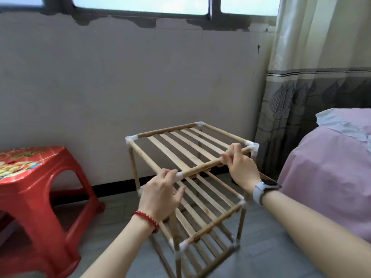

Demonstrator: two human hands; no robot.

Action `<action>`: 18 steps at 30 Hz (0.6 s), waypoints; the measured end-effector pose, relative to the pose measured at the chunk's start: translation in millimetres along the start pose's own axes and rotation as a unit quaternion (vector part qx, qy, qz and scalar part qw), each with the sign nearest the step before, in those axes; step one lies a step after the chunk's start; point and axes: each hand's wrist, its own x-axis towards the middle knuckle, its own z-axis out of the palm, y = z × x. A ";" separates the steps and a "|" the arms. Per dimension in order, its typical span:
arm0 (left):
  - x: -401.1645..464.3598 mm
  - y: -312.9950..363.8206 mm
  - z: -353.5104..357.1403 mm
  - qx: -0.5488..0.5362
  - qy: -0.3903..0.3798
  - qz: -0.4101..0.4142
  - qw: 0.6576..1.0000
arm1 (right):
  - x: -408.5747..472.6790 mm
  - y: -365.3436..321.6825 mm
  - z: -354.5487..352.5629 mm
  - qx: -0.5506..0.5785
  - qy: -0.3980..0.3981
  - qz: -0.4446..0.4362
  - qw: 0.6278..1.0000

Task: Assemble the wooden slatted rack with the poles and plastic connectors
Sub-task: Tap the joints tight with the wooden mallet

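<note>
On the floor between the red stool point(38, 189) and bed point(331, 177), your left hand point(160, 195) and right hand point(241, 167) grip the rack's point(186, 145) front pole point(202, 167); it looks light and wobbly, so hold near the plastic connectors point(253, 147).

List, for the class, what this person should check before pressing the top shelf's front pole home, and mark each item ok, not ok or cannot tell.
1. Left hand grips the near left corner connector: ok.
2. Right hand grips the front pole: ok.
3. Near right connector fully seated on its upright: cannot tell.
4. Far connectors joined to the top shelf's poles: ok.
5. Top slats lying parallel: ok.
6. Rack standing on the floor: ok.
</note>
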 end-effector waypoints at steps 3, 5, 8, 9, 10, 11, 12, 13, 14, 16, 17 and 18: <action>0.1 22.2 -0.8 -0.071 -0.045 0.084 0.993 | 9.6 16.0 -9.4 0.068 -0.032 0.118 0.990; 4.9 35.8 0.2 -0.113 -0.088 0.138 0.980 | 8.4 22.8 -18.8 0.073 -0.031 0.137 0.987; 18.2 59.0 12.9 -0.098 -0.124 0.158 0.975 | 3.2 23.9 -32.3 0.085 -0.036 0.125 0.988; 24.1 69.4 20.3 -0.071 -0.116 0.155 0.978 | 2.4 24.1 -39.2 0.093 -0.034 0.121 0.988; 30.7 80.1 27.0 -0.037 -0.104 0.149 0.983 | 3.0 24.0 -46.2 0.099 -0.035 0.119 0.987; 37.3 90.3 33.4 -0.011 -0.086 0.144 0.986 | 4.6 23.6 -53.5 0.099 -0.035 0.122 0.987; 44.4 103.1 40.5 0.000 -0.063 0.141 0.988 | 7.4 24.9 -64.0 0.091 -0.032 0.128 0.987; 49.5 111.7 46.8 0.007 -0.046 0.138 0.989 | 9.7 23.6 -72.3 0.081 -0.025 0.136 0.987; 56.1 121.3 54.7 0.006 -0.046 0.135 0.990 | 12.2 24.4 -84.1 0.068 -0.016 0.139 0.988; 64.5 124.8 70.7 0.003 -0.080 0.134 0.988 | 12.8 23.5 -101.6 0.055 -0.012 0.132 0.990; 64.8 121.1 75.9 0.014 -0.090 0.135 0.987 | 11.4 23.5 -108.2 0.045 -0.019 0.128 0.991; 63.3 115.4 79.7 0.028 -0.084 0.135 0.987 | 9.3 23.6 -113.8 0.026 -0.035 0.124 0.991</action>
